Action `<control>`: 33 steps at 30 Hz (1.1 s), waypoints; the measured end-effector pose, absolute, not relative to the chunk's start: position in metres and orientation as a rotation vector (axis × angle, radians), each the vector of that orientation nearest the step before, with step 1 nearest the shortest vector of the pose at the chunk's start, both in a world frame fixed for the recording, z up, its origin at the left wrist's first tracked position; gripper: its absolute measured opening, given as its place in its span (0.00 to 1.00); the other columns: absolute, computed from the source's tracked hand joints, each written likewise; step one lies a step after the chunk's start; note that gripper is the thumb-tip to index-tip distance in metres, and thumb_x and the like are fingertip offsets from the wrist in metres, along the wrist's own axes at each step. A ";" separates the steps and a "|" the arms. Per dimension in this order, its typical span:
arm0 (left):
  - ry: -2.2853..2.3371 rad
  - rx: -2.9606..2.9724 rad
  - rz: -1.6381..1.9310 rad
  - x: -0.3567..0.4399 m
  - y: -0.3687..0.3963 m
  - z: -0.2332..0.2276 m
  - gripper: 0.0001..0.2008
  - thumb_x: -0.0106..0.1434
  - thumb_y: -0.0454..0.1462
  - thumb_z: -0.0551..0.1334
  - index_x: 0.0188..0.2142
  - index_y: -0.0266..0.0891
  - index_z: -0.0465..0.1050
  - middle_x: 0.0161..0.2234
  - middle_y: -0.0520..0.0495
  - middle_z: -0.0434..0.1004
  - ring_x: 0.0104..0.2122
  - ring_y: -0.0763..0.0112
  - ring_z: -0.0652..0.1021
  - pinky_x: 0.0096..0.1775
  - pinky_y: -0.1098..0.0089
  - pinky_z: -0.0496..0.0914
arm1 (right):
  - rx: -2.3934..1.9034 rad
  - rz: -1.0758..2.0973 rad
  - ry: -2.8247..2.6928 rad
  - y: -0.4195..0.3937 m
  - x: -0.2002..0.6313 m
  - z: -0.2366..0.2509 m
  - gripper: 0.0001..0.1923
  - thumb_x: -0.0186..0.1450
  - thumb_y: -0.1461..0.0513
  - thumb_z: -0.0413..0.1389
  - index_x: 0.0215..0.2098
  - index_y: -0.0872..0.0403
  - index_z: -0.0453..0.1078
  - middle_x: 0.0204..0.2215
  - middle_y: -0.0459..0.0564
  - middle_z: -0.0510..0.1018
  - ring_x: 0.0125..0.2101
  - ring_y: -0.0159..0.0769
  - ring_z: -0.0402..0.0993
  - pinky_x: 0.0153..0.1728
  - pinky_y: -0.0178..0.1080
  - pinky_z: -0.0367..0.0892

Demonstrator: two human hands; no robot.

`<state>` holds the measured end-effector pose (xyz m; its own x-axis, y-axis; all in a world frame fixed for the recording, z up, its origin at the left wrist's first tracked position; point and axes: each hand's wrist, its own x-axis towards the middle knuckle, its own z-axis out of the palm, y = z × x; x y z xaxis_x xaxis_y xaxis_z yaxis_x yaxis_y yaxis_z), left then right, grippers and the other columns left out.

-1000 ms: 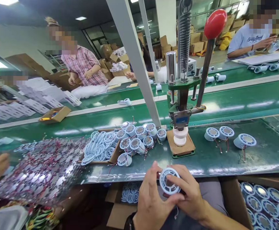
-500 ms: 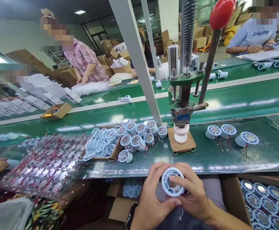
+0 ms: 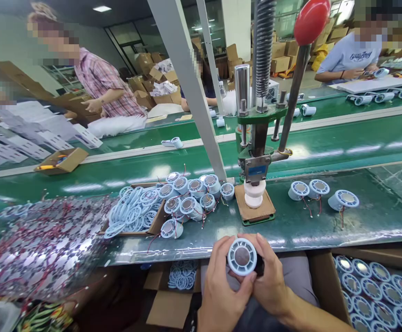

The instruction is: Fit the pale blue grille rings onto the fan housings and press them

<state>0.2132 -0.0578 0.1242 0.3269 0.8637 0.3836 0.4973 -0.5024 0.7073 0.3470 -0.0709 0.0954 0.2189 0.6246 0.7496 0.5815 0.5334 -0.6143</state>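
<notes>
Green benchtop (image 3: 325, 230) spans the frame's middle: a shiny wired heap (image 3: 45, 244) at lower left, a box of pale rings (image 3: 132, 214), then the hand press (image 3: 256, 152) at centre. Bottom centre, left hand (image 3: 221, 290) and right hand (image 3: 272, 286) both close around one round white part (image 3: 241, 256).

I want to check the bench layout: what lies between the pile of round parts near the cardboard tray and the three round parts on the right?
In the head view, the hand press stands between the pile and the three parts, on its brown base plate.
</notes>
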 end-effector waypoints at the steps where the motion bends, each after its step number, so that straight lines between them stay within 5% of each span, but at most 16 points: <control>1: 1.200 2.148 1.055 0.215 -0.058 0.122 0.27 0.61 0.37 0.65 0.59 0.41 0.64 0.55 0.38 0.74 0.55 0.55 0.77 0.53 0.59 0.75 | -1.108 0.028 -1.434 -0.070 0.346 0.093 0.42 0.67 0.62 0.61 0.73 0.50 0.46 0.46 0.59 0.81 0.43 0.46 0.82 0.43 0.49 0.80; 10: 1.292 1.863 1.066 0.223 -0.029 0.099 0.25 0.53 0.35 0.63 0.52 0.37 0.73 0.46 0.41 0.84 0.43 0.56 0.84 0.46 0.61 0.78 | -1.189 0.081 -1.726 -0.056 0.369 0.089 0.39 0.64 0.69 0.54 0.71 0.52 0.50 0.54 0.63 0.76 0.53 0.49 0.76 0.48 0.53 0.79; 13: 1.291 1.702 1.027 0.233 0.008 0.102 0.24 0.50 0.36 0.65 0.49 0.36 0.75 0.42 0.42 0.84 0.41 0.55 0.83 0.45 0.58 0.77 | -1.221 -0.093 -1.919 -0.036 0.413 0.165 0.34 0.63 0.72 0.53 0.67 0.57 0.59 0.63 0.68 0.67 0.64 0.54 0.64 0.57 0.59 0.71; 15: 1.243 1.681 1.023 0.245 0.033 0.105 0.23 0.50 0.36 0.66 0.48 0.37 0.76 0.41 0.43 0.85 0.40 0.56 0.83 0.46 0.59 0.76 | -1.234 -0.431 -1.789 -0.012 0.444 0.237 0.28 0.65 0.71 0.54 0.63 0.63 0.64 0.60 0.69 0.70 0.64 0.52 0.63 0.61 0.59 0.64; 18: 1.146 1.674 1.034 0.271 0.064 0.108 0.22 0.51 0.34 0.67 0.48 0.36 0.76 0.42 0.43 0.84 0.41 0.58 0.82 0.47 0.61 0.75 | -1.258 -0.707 -1.558 0.035 0.477 0.339 0.28 0.67 0.63 0.53 0.63 0.70 0.63 0.59 0.64 0.71 0.63 0.53 0.63 0.50 0.47 0.70; 21: 1.047 1.658 1.026 0.299 0.080 0.107 0.24 0.51 0.31 0.68 0.49 0.34 0.75 0.44 0.41 0.84 0.42 0.59 0.82 0.47 0.61 0.75 | -1.275 -0.359 -1.579 0.080 0.489 0.393 0.36 0.66 0.55 0.39 0.55 0.83 0.63 0.44 0.60 0.80 0.47 0.40 0.78 0.34 0.31 0.68; 24: 0.960 1.650 0.999 0.315 0.086 0.104 0.22 0.52 0.29 0.68 0.48 0.33 0.75 0.44 0.40 0.83 0.42 0.60 0.82 0.47 0.62 0.74 | -1.239 -0.144 -1.611 0.109 0.490 0.400 0.40 0.65 0.57 0.28 0.42 0.89 0.66 0.30 0.55 0.81 0.30 0.28 0.80 0.25 0.22 0.62; 26: 0.927 1.647 0.982 0.318 0.087 0.101 0.20 0.52 0.28 0.68 0.47 0.32 0.76 0.44 0.40 0.83 0.43 0.60 0.82 0.48 0.61 0.74 | -1.218 -0.147 -1.591 0.119 0.490 0.397 0.37 0.67 0.60 0.28 0.38 0.85 0.69 0.27 0.51 0.81 0.28 0.30 0.80 0.23 0.23 0.61; 29: 0.904 1.641 0.960 0.316 0.087 0.097 0.21 0.53 0.29 0.69 0.48 0.33 0.76 0.45 0.40 0.83 0.45 0.57 0.81 0.51 0.59 0.73 | -1.220 -0.142 -1.548 0.113 0.492 0.397 0.30 0.70 0.62 0.35 0.36 0.77 0.74 0.26 0.47 0.81 0.28 0.33 0.82 0.23 0.25 0.63; 33: 0.895 1.637 0.946 0.313 0.081 0.095 0.26 0.55 0.30 0.70 0.54 0.34 0.72 0.51 0.39 0.80 0.51 0.55 0.79 0.55 0.56 0.70 | -1.186 -0.208 -1.563 0.046 0.481 0.374 0.26 0.72 0.61 0.40 0.48 0.73 0.73 0.39 0.48 0.80 0.39 0.30 0.83 0.36 0.30 0.71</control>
